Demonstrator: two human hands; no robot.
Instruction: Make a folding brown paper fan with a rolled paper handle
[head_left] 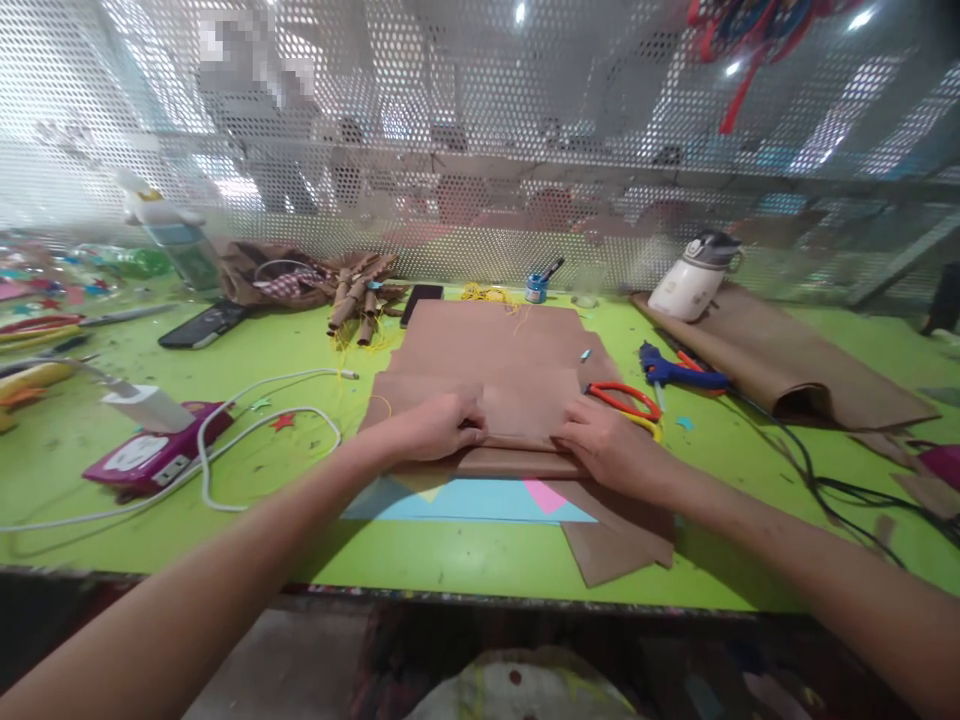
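Observation:
A sheet of brown kraft paper (495, 335) lies in front of me, its near edge turned into a narrow fold. My left hand (448, 422) grips that folded edge left of centre, fingers curled with the thumb beneath. On the right side, my right hand (611, 448) pinches the same edge, fingers bent over it. Red-handled scissors (626, 398) lie just behind the right hand, their blades out of sight. Light blue paper (480, 500) and a pink piece (545, 494) show under the near edge, beside another brown sheet (600, 555).
To the right are a blue glue gun (679, 372), a white bottle (691, 278) and a large folded brown sheet (825, 355). A purple power strip (214, 425), white cable and phone (202, 325) lie left. Brown paper rolls (356, 295) sit before a perforated metal screen (465, 230).

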